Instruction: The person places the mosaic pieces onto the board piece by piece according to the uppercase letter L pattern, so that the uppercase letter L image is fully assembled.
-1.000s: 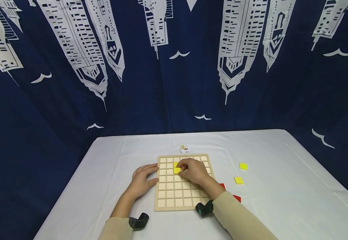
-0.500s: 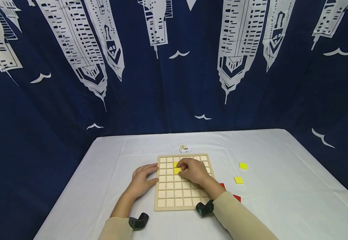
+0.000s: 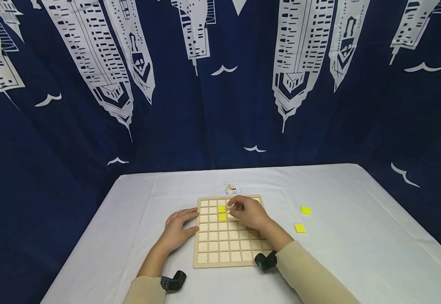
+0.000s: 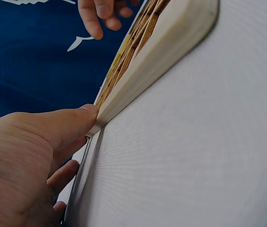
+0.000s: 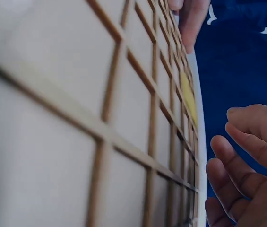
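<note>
A wooden grid board [image 3: 213, 246] lies on the white table, with two yellow square tiles [image 3: 222, 217] set one behind the other in its cells. My left hand [image 3: 178, 230] rests at the board's left edge, thumb and fingertips touching the frame; the left wrist view shows the thumb [image 4: 72, 125] against the wooden side. Over the board, just right of the yellow tiles, hovers my right hand [image 3: 249, 212]. In the right wrist view its fingers [image 5: 235, 165] are loosely bent and hold nothing.
Two loose yellow tiles [image 3: 300, 228] lie on the table [image 3: 342, 253] right of the board. A small printed grid card [image 3: 232, 188] with coloured squares lies behind the board. A dark blue patterned curtain [image 3: 205, 109] hangs beyond the table.
My right hand has lifted off the yellow tile and shifted slightly right, uncovering both tiles on the board. The red pieces are now hidden by the right arm. My left hand keeps its place.
</note>
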Demonstrator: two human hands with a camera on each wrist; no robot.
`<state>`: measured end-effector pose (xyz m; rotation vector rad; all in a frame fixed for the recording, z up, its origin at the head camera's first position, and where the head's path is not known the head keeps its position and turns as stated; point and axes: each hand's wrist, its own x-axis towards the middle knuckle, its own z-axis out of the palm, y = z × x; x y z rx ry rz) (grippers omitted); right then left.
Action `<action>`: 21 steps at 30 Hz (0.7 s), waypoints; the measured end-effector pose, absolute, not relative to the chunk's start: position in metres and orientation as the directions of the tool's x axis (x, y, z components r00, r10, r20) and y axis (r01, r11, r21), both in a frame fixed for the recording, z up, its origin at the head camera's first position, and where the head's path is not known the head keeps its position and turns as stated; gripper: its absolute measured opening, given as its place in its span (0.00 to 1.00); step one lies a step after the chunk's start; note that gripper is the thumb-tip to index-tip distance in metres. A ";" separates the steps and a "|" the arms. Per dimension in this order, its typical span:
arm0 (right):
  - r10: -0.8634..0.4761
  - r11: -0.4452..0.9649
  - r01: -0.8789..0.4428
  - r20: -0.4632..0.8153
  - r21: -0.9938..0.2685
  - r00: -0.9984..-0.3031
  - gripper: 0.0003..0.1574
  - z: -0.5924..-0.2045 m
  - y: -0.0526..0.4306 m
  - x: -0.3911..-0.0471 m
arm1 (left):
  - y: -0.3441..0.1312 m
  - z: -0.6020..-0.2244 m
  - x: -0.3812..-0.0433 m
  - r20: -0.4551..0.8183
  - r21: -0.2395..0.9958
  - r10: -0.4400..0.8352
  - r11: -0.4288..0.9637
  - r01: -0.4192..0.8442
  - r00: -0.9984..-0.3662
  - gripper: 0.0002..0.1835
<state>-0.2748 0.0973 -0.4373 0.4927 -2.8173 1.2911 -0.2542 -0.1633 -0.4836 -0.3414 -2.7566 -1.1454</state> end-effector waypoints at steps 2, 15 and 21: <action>-0.275 0.612 -0.284 0.138 -0.738 -0.952 0.14 -0.434 0.102 -0.276 | -0.164 -0.484 -0.254 0.221 0.679 0.157 0.684 0.267 -0.963 0.24; -0.185 0.678 -0.247 0.164 -0.692 -0.969 0.19 -0.419 0.145 -0.275 | -0.164 -0.483 -0.255 0.202 0.684 0.142 0.687 0.244 -0.969 0.24; -0.139 0.715 -0.214 0.164 -0.666 -0.977 0.20 -0.418 0.163 -0.273 | -0.165 -0.484 -0.254 0.220 0.678 0.157 0.685 0.267 -0.963 0.24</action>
